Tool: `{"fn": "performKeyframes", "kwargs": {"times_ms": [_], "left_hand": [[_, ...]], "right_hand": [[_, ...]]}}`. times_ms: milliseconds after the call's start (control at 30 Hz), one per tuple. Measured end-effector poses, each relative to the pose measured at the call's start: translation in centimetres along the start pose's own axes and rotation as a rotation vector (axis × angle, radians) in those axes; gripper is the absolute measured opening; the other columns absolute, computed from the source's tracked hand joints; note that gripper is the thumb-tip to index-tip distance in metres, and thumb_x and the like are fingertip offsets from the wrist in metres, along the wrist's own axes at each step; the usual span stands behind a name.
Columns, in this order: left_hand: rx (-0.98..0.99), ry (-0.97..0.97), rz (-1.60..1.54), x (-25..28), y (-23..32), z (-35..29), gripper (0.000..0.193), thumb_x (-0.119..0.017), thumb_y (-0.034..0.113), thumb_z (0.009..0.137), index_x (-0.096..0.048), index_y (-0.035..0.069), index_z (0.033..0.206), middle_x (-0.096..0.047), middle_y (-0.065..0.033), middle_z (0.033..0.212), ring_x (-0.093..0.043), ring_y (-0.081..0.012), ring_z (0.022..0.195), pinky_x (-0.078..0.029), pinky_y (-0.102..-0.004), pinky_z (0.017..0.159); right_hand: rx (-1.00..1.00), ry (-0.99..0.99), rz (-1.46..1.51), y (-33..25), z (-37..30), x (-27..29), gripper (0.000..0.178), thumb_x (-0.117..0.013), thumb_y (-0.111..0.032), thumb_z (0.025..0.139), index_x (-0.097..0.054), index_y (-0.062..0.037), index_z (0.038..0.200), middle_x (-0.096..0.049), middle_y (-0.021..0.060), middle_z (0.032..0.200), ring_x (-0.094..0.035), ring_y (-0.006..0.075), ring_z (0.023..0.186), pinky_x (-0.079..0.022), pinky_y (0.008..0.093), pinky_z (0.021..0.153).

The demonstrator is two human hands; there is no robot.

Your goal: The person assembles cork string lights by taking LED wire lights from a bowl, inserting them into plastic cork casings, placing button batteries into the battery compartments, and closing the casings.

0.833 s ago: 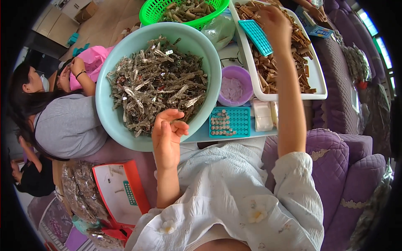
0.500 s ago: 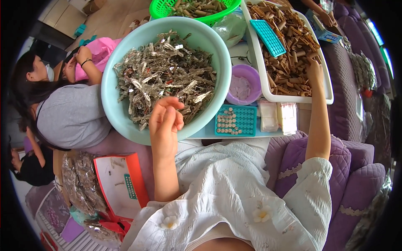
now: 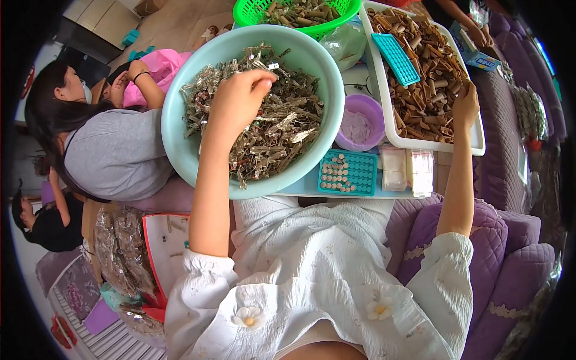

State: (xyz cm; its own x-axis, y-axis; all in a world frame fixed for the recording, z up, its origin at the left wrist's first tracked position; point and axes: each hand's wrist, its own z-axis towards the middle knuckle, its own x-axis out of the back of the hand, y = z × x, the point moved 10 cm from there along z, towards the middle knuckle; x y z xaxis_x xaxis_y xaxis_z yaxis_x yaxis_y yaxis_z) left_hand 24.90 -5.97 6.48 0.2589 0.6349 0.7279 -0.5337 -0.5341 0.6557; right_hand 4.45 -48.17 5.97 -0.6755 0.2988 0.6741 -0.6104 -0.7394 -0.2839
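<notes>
My left hand (image 3: 243, 99) hangs over a large pale-green basin (image 3: 331, 129), its fingers loosely bent and the thumb a little apart, with nothing visible in them. Below it lies a heap of narrow, shiny clear-wrapped strips (image 3: 282, 132). At the right side of a white tray (image 3: 393, 123), my right hand (image 3: 466, 107) has its fingers drawn together at the brown curved and tubular pieces (image 3: 420, 102); what they hold is hidden. A teal slotted mould (image 3: 396, 59) rests on these pieces. Nearer me, another teal mould (image 3: 363, 174) carries several small round pale pieces.
A purple bowl (image 3: 377, 120) with white slips stands between basin and tray. Clear packets (image 3: 393, 168) lie by the table's near edge. Farther off is a green basket (image 3: 243, 12). A person in grey (image 3: 120, 153) sits at the left, beside a red-edged box (image 3: 165, 237).
My left hand has moved from the basin's near rim forward over the heap. My right hand has lifted slightly toward the tray's right edge, its fingers more visible. The view has shifted a little.
</notes>
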Motion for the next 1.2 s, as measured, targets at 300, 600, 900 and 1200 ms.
{"fn": "performKeyframes", "kwargs": {"times_ms": [300, 600, 900, 1200], "left_hand": [[0.024, -0.273, 0.535, -4.5, -3.8, 9.5, 0.022, -0.056, 0.018, 0.073, -0.061, 0.011, 0.093, -0.061, -0.0098, 0.085, -0.058, -0.0251, 0.081, -0.045, -0.0350, 0.072], [-0.202, -0.405, 0.036, 0.1, 1.0, 8.1, 0.026, -0.056, 0.016, 0.076, -0.058, 0.003, 0.098, -0.056, -0.0017, 0.073, -0.049, -0.0099, 0.065, -0.041, -0.0250, 0.058], [0.123, -0.487, -0.125, 1.4, -4.1, 2.2, 0.023, -0.050, 0.027, 0.083, -0.054, 0.005, 0.089, -0.051, 0.0020, 0.062, -0.043, -0.0036, 0.050, -0.035, -0.0178, 0.045], [0.175, -0.316, -0.664, 2.1, -3.3, 0.1, 0.019, -0.052, 0.024, 0.082, -0.045, 0.008, 0.090, -0.053, -0.0008, 0.069, -0.046, -0.0028, 0.060, -0.037, -0.0147, 0.052]], "right_hand": [[0.151, 0.101, 0.568, -7.7, -7.3, 7.6, 0.020, -0.051, -0.007, 0.080, -0.052, -0.0027, 0.099, -0.058, 0.0105, 0.088, -0.058, 0.0151, 0.072, -0.045, 0.0253, 0.062], [-0.173, 0.009, 0.801, -1.9, -13.5, 11.0, 0.020, -0.047, -0.001, 0.082, -0.049, 0.0006, 0.102, -0.055, 0.0069, 0.087, -0.052, 0.0095, 0.081, -0.040, 0.0203, 0.074], [-0.281, -0.038, 0.848, 0.3, -17.7, 10.7, 0.019, -0.047, -0.004, 0.083, -0.049, -0.0007, 0.102, -0.054, 0.0050, 0.087, -0.051, 0.0087, 0.078, -0.040, 0.0184, 0.071], [-0.345, -0.127, 0.912, -2.7, -17.6, 10.0, 0.023, -0.041, -0.004, 0.085, -0.041, -0.0018, 0.109, -0.048, 0.0025, 0.083, -0.044, 0.0059, 0.067, -0.039, 0.0178, 0.058]]}}
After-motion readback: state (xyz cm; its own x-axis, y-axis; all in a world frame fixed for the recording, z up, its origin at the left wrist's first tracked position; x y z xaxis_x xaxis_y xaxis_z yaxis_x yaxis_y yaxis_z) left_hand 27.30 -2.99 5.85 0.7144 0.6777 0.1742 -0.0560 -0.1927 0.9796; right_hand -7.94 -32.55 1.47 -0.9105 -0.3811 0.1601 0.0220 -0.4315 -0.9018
